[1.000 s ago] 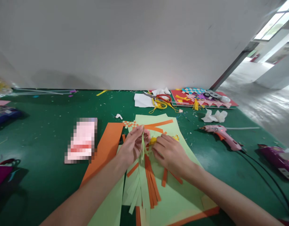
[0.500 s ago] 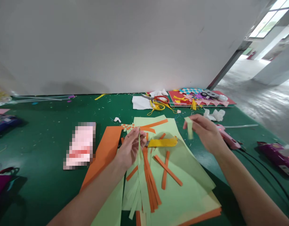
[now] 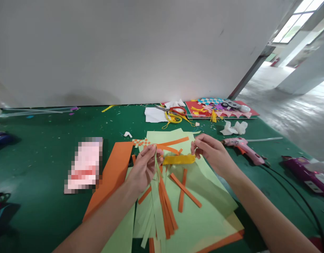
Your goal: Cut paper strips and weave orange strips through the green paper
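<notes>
**Left grip (image 3: 144, 167) pinching green paper strips (image 3: 156, 162), right grip (image 3: 212, 151) unclear**

Head view: Left grip clamped, thumb and fingers closed on the green paper strips, which hang down over the pale green sheets (image 3: 212, 207) mid-bench. Right grip: fingers curled, above right edge of same sheets; can't tell if it's holding anything. Thin pale green sliver (image 3: 196, 133) shows just beyond its fingertips, contact unclear. Yellow item (image 3: 179, 160) lies between the two grips, left end close to the left fingers, right end just below the right fingertips.

Loose orange strips (image 3: 167, 209) fan out below left grip; two more (image 3: 184, 191) cross each other to their right. Orange-and-white checkered weave (image 3: 141, 142) just beyond left grip. Orange sheet (image 3: 111, 172) to the left, then a pixelated pink item (image 3: 84, 163) on the green bench (image 3: 46, 158).

Far side: red-handled scissors (image 3: 177, 111) by white paper (image 3: 154, 115), red board (image 3: 253, 111) with paper scraps. Right side: pink glue gun (image 3: 245, 149), crumpled white tissue (image 3: 233, 128) beyond it.
</notes>
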Available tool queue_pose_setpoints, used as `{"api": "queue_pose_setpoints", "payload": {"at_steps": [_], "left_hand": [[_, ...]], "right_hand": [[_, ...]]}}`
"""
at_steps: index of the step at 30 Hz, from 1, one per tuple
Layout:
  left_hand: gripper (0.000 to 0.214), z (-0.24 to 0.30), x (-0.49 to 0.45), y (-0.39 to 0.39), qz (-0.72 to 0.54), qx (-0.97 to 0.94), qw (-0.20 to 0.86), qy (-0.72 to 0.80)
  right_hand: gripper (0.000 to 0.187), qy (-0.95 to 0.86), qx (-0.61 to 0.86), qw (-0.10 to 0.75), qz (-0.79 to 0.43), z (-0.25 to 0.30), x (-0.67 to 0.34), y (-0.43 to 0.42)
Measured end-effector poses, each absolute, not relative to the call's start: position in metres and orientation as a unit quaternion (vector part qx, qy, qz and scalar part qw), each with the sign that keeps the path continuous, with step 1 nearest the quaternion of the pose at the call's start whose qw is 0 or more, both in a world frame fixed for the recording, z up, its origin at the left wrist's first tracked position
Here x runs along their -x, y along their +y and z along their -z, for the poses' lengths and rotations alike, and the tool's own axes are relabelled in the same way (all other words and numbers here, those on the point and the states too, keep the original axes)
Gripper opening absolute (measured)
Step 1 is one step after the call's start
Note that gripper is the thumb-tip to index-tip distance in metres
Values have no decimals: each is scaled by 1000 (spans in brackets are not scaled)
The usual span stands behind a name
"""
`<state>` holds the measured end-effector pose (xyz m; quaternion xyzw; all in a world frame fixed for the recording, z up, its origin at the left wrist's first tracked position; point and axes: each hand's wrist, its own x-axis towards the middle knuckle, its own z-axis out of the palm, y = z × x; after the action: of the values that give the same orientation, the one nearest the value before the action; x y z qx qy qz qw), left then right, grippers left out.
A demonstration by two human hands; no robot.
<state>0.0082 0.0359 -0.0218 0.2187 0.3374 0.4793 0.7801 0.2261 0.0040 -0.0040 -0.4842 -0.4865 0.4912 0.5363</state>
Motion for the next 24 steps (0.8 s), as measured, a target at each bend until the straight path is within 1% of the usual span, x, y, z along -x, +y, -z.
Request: {"api": "queue_pose_setpoints", "payload": {"at_steps": [4, 10, 15, 19, 24], "left_hand": [[20, 25, -7, 36, -475, -212, 782, 342], [18, 24, -8, 36, -476, -212, 784, 337], [21, 24, -9, 36, -466, -231, 779, 351], [18, 26, -9, 35, -455, -243, 784, 345], [17, 25, -9, 34, -443, -264, 788, 336]], "right_hand": [[16, -460, 473, 557, -504, 3, -229, 4], [15, -472, 464, 556, -503, 0, -228, 2], [12, -506, 473, 543, -474, 3, -223, 0], [13, -532, 482, 529, -452, 7, -221, -1], [12, -524, 496, 545, -428, 8, -219, -1]]}}
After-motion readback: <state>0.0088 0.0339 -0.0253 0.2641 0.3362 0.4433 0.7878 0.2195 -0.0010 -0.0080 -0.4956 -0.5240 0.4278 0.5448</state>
